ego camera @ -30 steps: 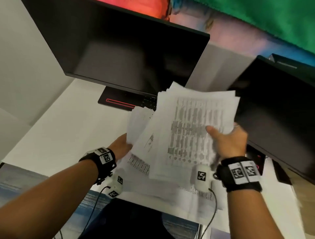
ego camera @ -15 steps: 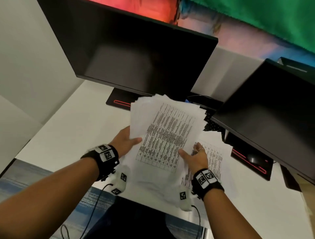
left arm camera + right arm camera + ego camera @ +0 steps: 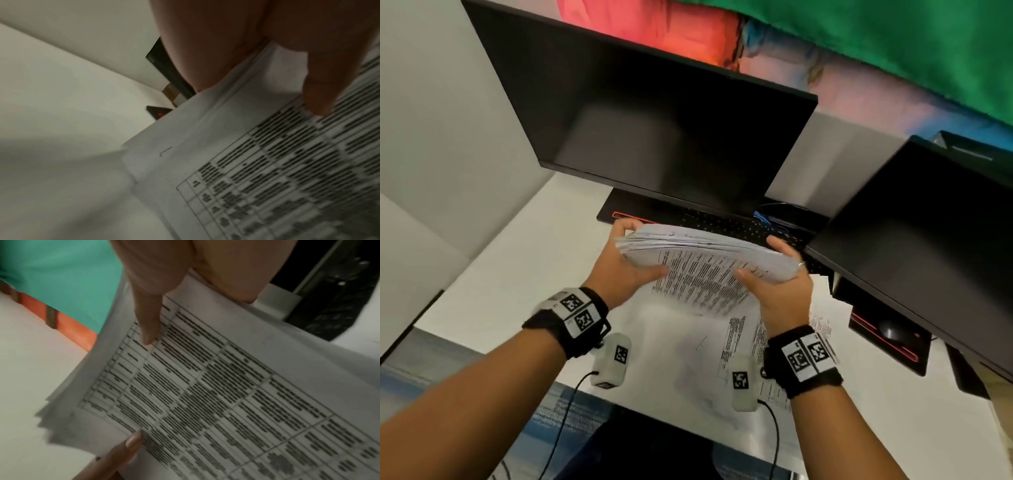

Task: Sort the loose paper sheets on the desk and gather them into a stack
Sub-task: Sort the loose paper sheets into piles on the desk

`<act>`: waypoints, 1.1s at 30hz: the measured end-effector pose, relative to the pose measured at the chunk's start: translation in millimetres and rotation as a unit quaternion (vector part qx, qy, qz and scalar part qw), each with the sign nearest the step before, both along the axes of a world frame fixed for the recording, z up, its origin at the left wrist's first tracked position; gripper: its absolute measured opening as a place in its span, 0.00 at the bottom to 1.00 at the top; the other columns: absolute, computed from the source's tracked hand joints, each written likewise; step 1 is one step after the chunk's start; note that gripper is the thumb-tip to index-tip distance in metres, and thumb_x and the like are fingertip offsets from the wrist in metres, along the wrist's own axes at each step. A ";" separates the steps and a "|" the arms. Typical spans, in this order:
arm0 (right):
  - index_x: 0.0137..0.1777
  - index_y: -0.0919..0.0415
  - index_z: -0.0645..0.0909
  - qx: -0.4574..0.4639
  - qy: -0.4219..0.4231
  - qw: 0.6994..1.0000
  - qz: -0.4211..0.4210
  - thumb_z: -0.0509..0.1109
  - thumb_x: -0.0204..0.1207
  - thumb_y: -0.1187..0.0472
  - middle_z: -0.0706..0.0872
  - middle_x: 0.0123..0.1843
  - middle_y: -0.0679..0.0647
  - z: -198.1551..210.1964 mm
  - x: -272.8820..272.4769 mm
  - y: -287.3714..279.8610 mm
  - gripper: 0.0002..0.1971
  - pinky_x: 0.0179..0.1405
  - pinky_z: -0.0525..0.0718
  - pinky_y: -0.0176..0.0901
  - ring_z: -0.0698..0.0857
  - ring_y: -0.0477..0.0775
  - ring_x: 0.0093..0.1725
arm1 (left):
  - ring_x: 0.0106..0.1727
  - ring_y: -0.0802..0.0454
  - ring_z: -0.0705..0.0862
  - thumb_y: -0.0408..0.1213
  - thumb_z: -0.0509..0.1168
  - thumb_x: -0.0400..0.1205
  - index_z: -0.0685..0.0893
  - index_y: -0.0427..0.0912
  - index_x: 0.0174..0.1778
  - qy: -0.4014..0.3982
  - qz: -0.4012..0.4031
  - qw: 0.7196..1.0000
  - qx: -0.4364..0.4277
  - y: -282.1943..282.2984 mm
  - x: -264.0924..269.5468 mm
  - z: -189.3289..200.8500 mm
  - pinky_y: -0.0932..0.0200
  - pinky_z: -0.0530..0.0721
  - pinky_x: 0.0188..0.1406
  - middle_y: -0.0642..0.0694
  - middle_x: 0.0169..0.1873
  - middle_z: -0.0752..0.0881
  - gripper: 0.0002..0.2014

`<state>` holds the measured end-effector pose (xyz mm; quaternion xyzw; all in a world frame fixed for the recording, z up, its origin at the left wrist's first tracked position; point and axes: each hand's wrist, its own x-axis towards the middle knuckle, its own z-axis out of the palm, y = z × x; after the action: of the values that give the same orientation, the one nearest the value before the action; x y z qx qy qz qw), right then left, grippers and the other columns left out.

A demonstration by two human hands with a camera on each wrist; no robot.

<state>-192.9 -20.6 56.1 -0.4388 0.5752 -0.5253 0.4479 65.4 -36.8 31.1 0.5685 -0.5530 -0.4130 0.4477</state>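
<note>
Paper stack (image 3: 709, 260) held above white counter (image 3: 493, 281), between both hands, in front of left monitor (image 3: 647, 137). Left hand (image 3: 619, 270) grips stack's left edge, thumb on printed top sheet, fingers curled behind. Right hand (image 3: 780, 284) grips right edge likewise. Loose printed sheets (image 3: 743, 335) lie flat on counter beneath, near right monitor (image 3: 928, 240). Keyboard (image 3: 726, 224) beyond stack.

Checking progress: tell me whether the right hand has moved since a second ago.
Yes. The right hand has come left, off the right monitor, to grip the paper stack before the keyboard.
</note>
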 end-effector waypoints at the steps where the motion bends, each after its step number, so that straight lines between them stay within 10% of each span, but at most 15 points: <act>1: 0.64 0.53 0.81 0.025 -0.011 1.000 -0.009 0.87 0.59 0.67 0.91 0.55 0.56 -10.9 1.7 0.1 0.33 0.50 0.92 0.54 0.92 0.53 0.54 | 0.52 0.66 0.87 0.29 0.83 0.68 0.76 0.38 0.64 -0.023 0.003 1.000 0.020 1.9 -1.2 -11.2 0.71 0.86 0.45 0.55 0.54 0.83 0.32; 7: 0.83 0.54 0.63 0.192 0.101 0.973 -0.083 0.86 0.62 0.47 0.72 0.78 0.51 -58.2 -23.7 15.0 0.51 0.72 0.75 0.51 0.74 0.53 0.75 | 0.28 0.52 0.79 0.59 0.70 0.77 0.78 0.50 0.30 -0.142 -0.021 0.988 0.066 4.8 -11.4 -26.1 0.65 0.75 0.26 0.48 0.27 0.83 0.19; 12: 0.84 0.61 0.60 0.454 0.411 0.778 -0.143 0.79 0.58 0.29 0.61 0.84 0.62 -112.2 -95.3 53.5 0.61 0.75 0.68 0.68 0.64 0.69 0.81 | 0.30 0.52 0.79 0.45 0.69 0.84 0.81 0.47 0.35 -0.108 0.057 0.992 0.011 -17.9 -5.1 9.6 0.71 0.79 0.24 0.47 0.31 0.82 0.12; 23: 0.88 0.62 0.46 0.429 0.441 0.786 -0.055 0.85 0.57 0.38 0.61 0.84 0.64 -127.1 -102.1 40.1 0.68 0.77 0.71 0.65 0.65 0.68 0.81 | 0.45 0.40 0.86 0.47 0.67 0.85 0.86 0.36 0.64 -0.160 0.040 0.940 0.300 -8.3 8.7 -65.1 0.54 0.82 0.45 0.39 0.48 0.89 0.19; 33: 0.84 0.64 0.60 0.451 0.353 0.818 -0.047 0.85 0.67 0.50 0.69 0.81 0.64 -113.1 -93.9 21.5 0.51 0.72 0.77 0.58 0.74 0.67 0.78 | 0.50 0.39 0.85 0.42 0.60 0.88 0.85 0.35 0.59 -0.301 -0.001 0.908 0.291 -8.6 10.8 -75.2 0.52 0.80 0.49 0.37 0.52 0.89 0.15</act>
<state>-286.8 0.9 -57.0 -0.3151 0.8865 -0.0365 0.3369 76.1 -45.3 -44.1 0.7705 -0.5171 -0.3652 0.0740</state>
